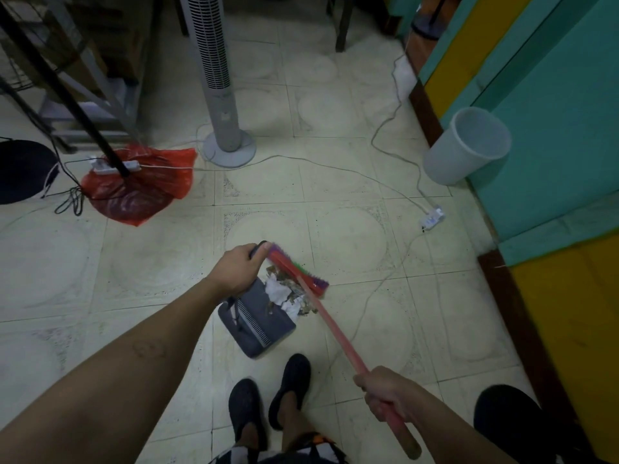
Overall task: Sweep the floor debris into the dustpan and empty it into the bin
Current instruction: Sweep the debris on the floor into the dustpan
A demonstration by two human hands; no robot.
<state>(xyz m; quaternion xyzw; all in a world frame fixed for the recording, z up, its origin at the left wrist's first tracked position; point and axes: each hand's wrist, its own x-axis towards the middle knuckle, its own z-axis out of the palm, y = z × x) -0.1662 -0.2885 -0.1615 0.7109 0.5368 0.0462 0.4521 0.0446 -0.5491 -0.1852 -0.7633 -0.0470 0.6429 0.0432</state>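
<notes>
Far to my left, a red plastic bag [139, 185] lies flat on the tiled floor [100, 262] with a white power strip [115, 166] on top of it, well apart from my work. My left hand [239, 267] is closed around the dark handle of the grey dustpan [256, 324], tilting it so its open edge meets the floor. Inside and at its lip sits the debris [288, 294]: crumpled white paper and brown scraps. Just beside it, the broom [298, 272], red with purple and green bristles, presses against the pile to push it in. Its long red handle slants down to my right hand [388, 395], clenched around it low for control. Beyond, to the right, the pale bin [465, 147] leans against a teal wall [552, 145], waiting for emptying.
</notes>
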